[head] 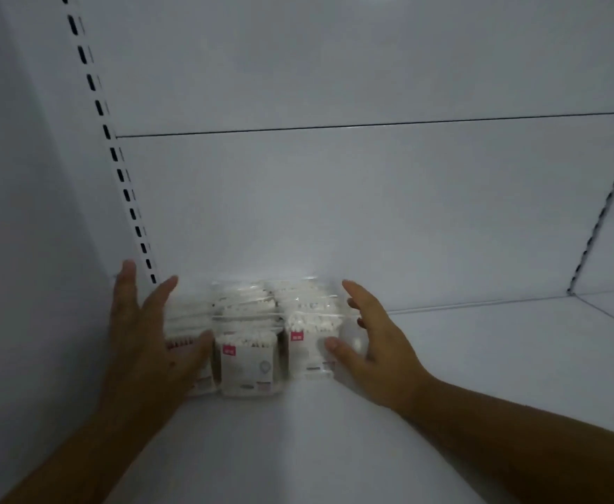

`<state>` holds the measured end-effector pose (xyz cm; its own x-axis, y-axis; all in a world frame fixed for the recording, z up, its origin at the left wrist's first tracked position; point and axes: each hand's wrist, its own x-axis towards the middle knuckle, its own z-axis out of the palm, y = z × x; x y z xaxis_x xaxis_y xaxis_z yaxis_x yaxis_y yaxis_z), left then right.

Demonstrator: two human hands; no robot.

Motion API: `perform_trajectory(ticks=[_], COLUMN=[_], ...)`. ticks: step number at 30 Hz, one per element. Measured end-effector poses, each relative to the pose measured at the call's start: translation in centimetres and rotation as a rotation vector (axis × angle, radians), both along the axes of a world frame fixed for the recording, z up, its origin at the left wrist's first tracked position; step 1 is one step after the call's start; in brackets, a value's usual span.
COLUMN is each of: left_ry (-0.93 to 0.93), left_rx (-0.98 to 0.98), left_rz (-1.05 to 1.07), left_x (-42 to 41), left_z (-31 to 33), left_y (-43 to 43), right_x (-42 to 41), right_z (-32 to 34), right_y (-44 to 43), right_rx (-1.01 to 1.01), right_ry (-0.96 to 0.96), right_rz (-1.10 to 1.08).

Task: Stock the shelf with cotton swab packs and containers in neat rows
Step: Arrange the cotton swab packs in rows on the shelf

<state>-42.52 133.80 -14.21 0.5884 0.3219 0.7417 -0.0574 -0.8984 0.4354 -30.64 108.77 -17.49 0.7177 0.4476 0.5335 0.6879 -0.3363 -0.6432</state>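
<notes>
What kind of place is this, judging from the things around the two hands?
Probably a shop: a white display shelf, a slotted upright in its back corner, and identical cotton swab packs with pink labels, in rows between the left hand and right hand.

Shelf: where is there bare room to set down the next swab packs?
The widest bare patch is shelf right of the right hand, running to the rail at the far right. A bare strip also lies in front of the packs. The back-left corner is crowded: packs in rows between the left hand and the right hand, by the back wall.
</notes>
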Motion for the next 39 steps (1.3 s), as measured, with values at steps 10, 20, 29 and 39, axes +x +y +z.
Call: perform_trajectory(ticks=[10, 20, 29, 39], left_ry=[0.793, 0.79, 0.688, 0.684], left_rx=[0.575, 0.842, 0.712, 0.397], left_rz=[-0.346, -0.599, -0.87, -1.013], left_x=[14.0, 22.0, 32.6, 47.9], left_z=[12.3, 10.8, 8.0, 9.0], left_y=[-34.3, -68.3, -88.7, -105.6], right_x=[3.6, -4.1, -0.7, 13.3], right_z=[11.8, 14.5, 12.8, 15.9], right_y=[-28.7, -64.9, -85.0, -100.6], right_rx=[-1.012, -1.07, -1.111, -1.054], right_ry=[-0.239, 0.057, 0.123, 0.106], right_rz=[-0.371, -0.847, -0.985, -1.009])
